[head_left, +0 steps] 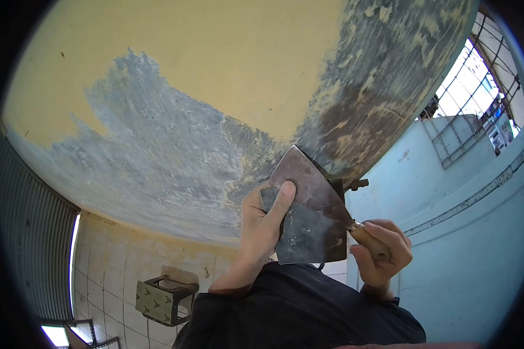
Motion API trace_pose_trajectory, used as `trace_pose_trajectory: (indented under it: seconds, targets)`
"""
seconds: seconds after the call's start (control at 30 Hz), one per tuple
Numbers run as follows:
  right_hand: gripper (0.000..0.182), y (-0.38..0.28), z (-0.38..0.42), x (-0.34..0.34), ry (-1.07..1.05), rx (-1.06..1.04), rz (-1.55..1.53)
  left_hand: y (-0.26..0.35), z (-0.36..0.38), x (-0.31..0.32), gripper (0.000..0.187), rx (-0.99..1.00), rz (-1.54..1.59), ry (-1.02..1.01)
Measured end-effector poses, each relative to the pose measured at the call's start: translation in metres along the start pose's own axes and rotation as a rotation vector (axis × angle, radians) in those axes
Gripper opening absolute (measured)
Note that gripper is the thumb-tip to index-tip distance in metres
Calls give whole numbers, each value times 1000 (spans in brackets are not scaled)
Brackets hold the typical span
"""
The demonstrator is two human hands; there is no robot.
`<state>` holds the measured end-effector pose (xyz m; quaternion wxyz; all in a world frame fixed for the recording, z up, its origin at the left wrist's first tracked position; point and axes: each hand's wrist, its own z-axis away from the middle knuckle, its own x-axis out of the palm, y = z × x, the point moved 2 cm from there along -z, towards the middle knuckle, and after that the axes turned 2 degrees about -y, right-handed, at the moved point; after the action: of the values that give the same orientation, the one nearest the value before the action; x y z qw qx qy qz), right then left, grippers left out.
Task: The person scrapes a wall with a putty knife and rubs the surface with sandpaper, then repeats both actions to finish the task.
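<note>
My right hand [383, 249] is closed around the wooden handle [370, 241] of a broad metal scraper [311, 183]. Its wide blade points up and left, toward the wall. With my left hand [265, 218] I hold a dark, flat plate [308, 232], my thumb pressed on the scraper's blade where it overlaps the plate. Behind them rises a yellow wall [233, 52] with a rough grey patch [157, 139] on the left and a scraped, dark brown and grey area [378, 110] on the right.
A small stool [157, 299] with a patterned side stands on the tiled floor [108, 291] at the lower left. Corrugated metal [32, 232] lines the left edge. At the right are a light blue wall [448, 250] and a barred window [468, 81].
</note>
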<state>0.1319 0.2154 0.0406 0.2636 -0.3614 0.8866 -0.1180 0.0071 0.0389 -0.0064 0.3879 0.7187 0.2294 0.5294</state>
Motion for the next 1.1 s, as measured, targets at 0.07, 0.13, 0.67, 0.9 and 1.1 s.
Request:
trace_pose_trajectory:
  seconds: [0.07, 0.13, 0.67, 0.9, 1.1]
  targets:
    - [38, -4, 5, 1, 77, 3, -30, -3, 1, 4, 33, -8, 68, -16]
    - [37, -9, 9, 2, 153, 3, -66, -5, 2, 7, 32, -13, 134, -25]
    - [29, -58, -10, 7, 142, 184, 278, -23, -1, -2, 32, -32, 228, -143]
    - [19, -46, -21, 8, 116, -79, 177, -23, 1, 3, 31, -19, 296, -98]
    - [19, -46, -20, 9, 156, -103, 157, -18, 2, 6, 32, 13, 188, -92]
